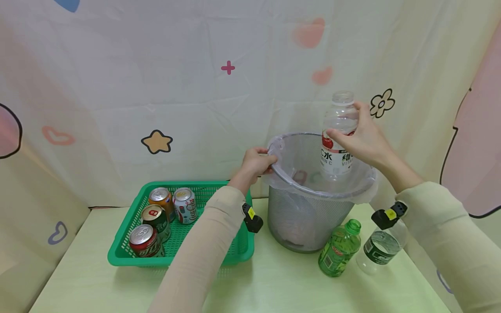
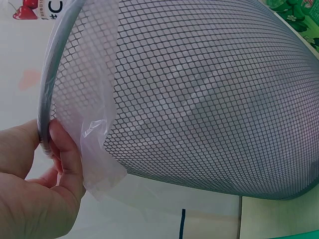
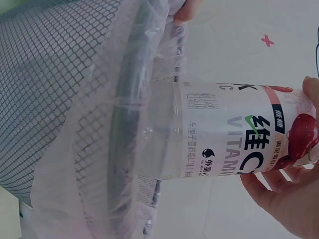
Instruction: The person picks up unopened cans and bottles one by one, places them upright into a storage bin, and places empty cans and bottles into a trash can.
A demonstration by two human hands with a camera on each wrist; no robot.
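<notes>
A grey mesh wastebasket with a thin plastic liner folded over its rim stands on the table. My left hand pinches that rim and liner on the left side, as the left wrist view also shows at the fingers. In my right hand is a clear, uncapped plastic bottle with a cherry-printed label, gripped by its upper part. It stands upright, its base lowered just inside the wastebasket's mouth. The right wrist view shows the bottle's label and its base overlapping the liner.
Left of the wastebasket sits a green plastic basket holding several drink cans. In front of the wastebasket, to the right, are a green bottle and a clear bottle with a dark label. A patterned curtain hangs behind the table.
</notes>
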